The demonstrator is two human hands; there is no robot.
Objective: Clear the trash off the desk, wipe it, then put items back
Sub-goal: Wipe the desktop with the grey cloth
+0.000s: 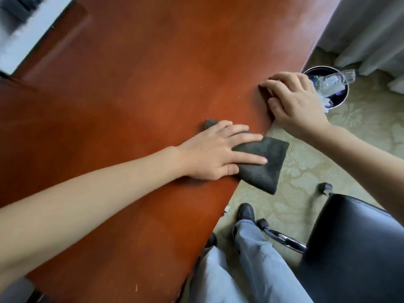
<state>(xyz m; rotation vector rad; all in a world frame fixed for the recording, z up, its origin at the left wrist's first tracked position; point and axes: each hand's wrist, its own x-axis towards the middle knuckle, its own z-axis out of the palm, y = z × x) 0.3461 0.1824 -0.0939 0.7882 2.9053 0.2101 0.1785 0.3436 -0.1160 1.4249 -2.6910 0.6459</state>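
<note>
Desk (131, 95) edge: cloth (262, 162) under left hand (216, 149).

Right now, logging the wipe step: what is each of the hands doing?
Left hand: open, pressing the dark grey folded cloth onto the reddish-brown wooden desk.
Right hand: curled, gripping the desk's corner.

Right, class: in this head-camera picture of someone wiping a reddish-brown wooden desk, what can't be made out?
Head view:
Dark grey cloth: partly under the left hand.
Right hand: its back hides whether it holds anything.
Label on the crushed clear plastic bottle in the round dark bin: too small.
Black chair: cut by the right edge.
</note>
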